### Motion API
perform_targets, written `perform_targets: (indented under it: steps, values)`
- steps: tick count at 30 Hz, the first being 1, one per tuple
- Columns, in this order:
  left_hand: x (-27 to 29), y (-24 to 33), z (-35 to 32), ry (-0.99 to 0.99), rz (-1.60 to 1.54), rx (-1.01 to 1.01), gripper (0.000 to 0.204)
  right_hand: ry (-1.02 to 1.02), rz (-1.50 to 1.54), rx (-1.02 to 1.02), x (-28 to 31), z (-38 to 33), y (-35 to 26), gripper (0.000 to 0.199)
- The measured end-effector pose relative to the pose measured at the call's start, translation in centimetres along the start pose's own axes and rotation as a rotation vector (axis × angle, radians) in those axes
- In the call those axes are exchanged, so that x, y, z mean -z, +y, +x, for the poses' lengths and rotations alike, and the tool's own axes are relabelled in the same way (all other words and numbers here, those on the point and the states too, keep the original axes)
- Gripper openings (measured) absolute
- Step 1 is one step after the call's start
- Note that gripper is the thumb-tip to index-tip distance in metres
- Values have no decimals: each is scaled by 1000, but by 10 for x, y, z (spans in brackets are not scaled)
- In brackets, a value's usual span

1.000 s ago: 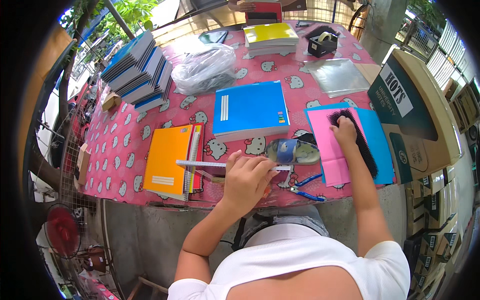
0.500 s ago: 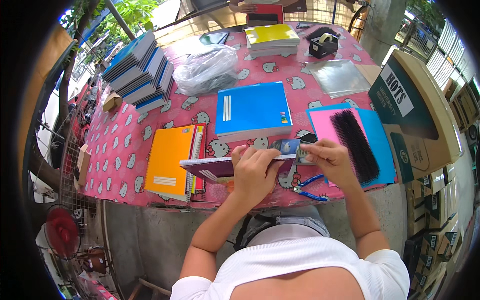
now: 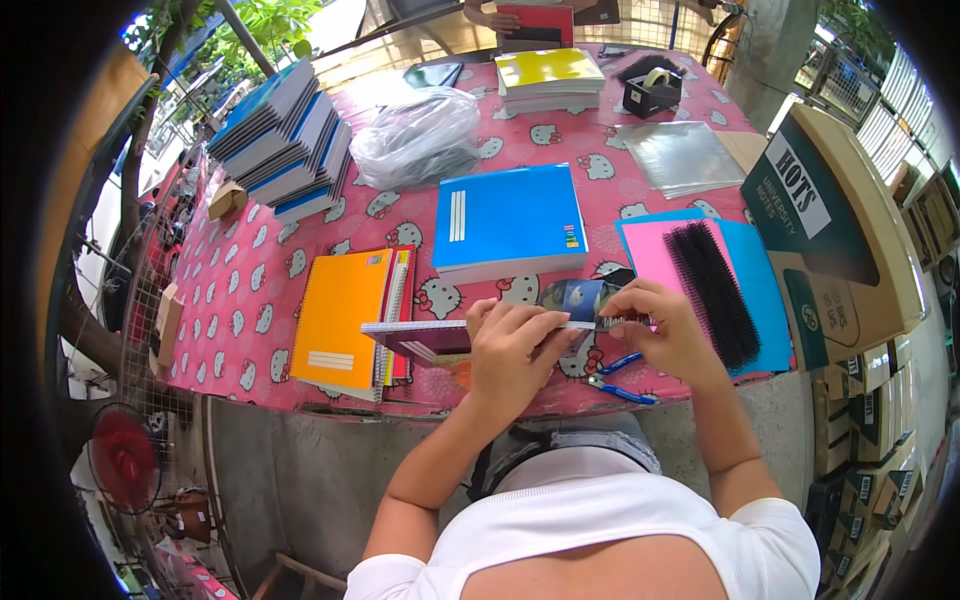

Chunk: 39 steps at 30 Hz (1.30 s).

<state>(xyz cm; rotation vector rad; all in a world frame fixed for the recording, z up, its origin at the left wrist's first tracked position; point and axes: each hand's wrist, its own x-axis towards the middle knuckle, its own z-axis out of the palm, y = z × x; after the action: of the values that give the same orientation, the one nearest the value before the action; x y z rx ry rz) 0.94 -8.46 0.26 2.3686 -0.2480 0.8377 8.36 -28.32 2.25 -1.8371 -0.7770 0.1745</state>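
A purple-covered notebook [image 3: 418, 344] is held on edge above the front of the table, its white page edge facing up. My left hand [image 3: 512, 350] is closed around its right part, fingers over the top edge. At the notebook's right end, my right hand [image 3: 662, 325] pinches a short dark spiral coil [image 3: 612, 322]; how far the coil runs into the pages is hidden by my fingers. Just behind lies a dark and blue picture-printed item [image 3: 574, 294], partly covered. Blue-handled pliers [image 3: 625, 393] rest below my right hand.
Black spiral coils [image 3: 712, 300] lie on pink and blue sheets [image 3: 765, 320] to the right. Orange notebooks [image 3: 335, 320] sit left, a blue notebook stack [image 3: 510, 220] ahead. Farther back are a plastic bag [image 3: 420, 135] and tape dispenser [image 3: 652, 92]. A carton [image 3: 850, 230] stands right.
My right hand has shifted slightly down, its fingers now closer together at the notebook's end. My left hand has slid slightly right along the notebook's edge. The view has moved a little.
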Motion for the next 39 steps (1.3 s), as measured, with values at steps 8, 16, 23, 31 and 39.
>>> perform_targets:
  steps: [8,16,23,31,39]
  values:
    - [1,0,-3,2,14,-16,17,-212,-55,52,13,11,-3,18]
    - [0,1,-3,18,27,32,21,-55,-159,-86,-8,-3,-19,12]
    - [3,0,-10,-34,129,20,16,43,-335,170,-19,-6,-19,24]
    - [1,2,-16,-17,138,2,16,47,-417,184,-27,-13,-13,28]
    - [8,4,-20,-49,99,-25,17,71,-451,243,-37,-14,-20,19]
